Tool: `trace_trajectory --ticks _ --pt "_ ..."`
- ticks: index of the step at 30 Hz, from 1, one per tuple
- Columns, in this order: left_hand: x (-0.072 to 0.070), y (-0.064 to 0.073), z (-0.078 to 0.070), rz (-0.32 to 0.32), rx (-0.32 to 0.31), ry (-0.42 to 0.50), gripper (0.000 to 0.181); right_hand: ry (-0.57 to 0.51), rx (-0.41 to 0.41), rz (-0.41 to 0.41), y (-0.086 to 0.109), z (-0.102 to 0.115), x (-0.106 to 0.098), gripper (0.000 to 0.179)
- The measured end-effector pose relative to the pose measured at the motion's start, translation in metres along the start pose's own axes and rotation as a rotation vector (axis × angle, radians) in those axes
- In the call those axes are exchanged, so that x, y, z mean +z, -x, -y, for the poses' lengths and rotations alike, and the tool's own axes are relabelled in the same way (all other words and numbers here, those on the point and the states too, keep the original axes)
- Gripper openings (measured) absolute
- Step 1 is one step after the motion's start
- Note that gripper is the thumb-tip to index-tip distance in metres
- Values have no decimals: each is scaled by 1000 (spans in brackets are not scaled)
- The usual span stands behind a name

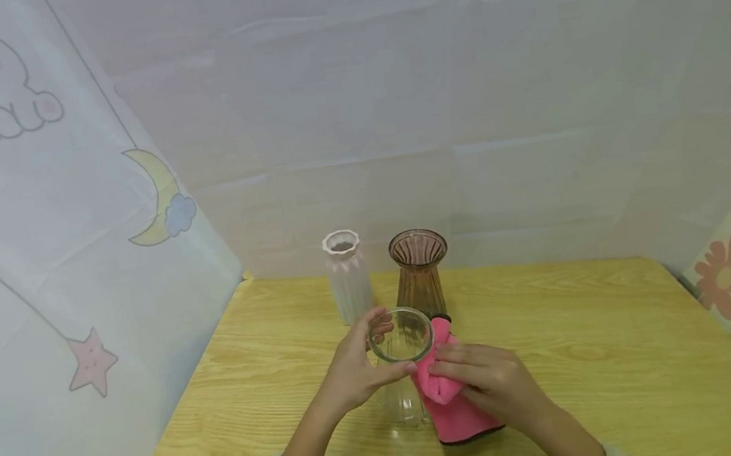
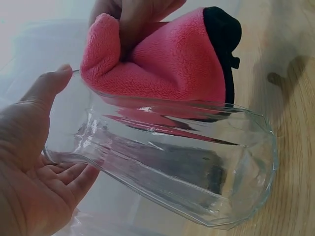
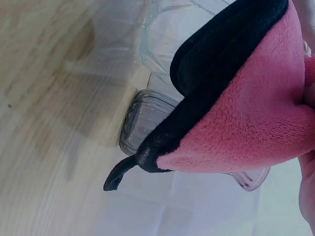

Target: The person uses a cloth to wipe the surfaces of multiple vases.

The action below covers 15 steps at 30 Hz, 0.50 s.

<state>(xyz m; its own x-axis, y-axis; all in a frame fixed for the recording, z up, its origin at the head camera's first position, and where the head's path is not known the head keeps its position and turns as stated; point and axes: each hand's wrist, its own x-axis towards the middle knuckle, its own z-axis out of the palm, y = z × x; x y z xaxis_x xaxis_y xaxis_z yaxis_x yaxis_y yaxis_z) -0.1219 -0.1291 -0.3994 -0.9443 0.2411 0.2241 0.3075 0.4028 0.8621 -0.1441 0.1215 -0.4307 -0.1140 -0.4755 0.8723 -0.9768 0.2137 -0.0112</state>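
A clear glass vase (image 2: pixel 182 172) stands near the front of the table, its round rim facing up in the head view. My left hand (image 1: pixel 355 370) grips it around the neck, with the thumb on the near side and fingers behind. Bunched in my right hand (image 1: pixel 494 379) is a pink cloth (image 1: pixel 460 418) with black edging. The cloth (image 2: pixel 162 64) lies against the side of the vase, close below the rim. In the right wrist view the cloth (image 3: pixel 246 113) hides most of the vase and nearly all of the right hand.
Behind the clear vase stand a white ribbed vase (image 1: pixel 350 283) on the left and a brownish-purple glass vase (image 1: pixel 420 282) on the right. The yellow wood-grain table (image 1: pixel 593 352) meets pale hung sheets (image 1: pixel 459 95) at the back and sides.
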Motion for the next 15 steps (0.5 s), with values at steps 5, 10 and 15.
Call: trace_trajectory --ticks 5,10,15 --pt "-1 -2 -1 30 19 -8 93 25 15 50 1 2 3 29" --pt "-7 -7 4 92 43 -12 88 19 32 139 8 3 5 21" --pt "-13 -14 11 184 101 19 86 -20 41 245 20 5 7 28"
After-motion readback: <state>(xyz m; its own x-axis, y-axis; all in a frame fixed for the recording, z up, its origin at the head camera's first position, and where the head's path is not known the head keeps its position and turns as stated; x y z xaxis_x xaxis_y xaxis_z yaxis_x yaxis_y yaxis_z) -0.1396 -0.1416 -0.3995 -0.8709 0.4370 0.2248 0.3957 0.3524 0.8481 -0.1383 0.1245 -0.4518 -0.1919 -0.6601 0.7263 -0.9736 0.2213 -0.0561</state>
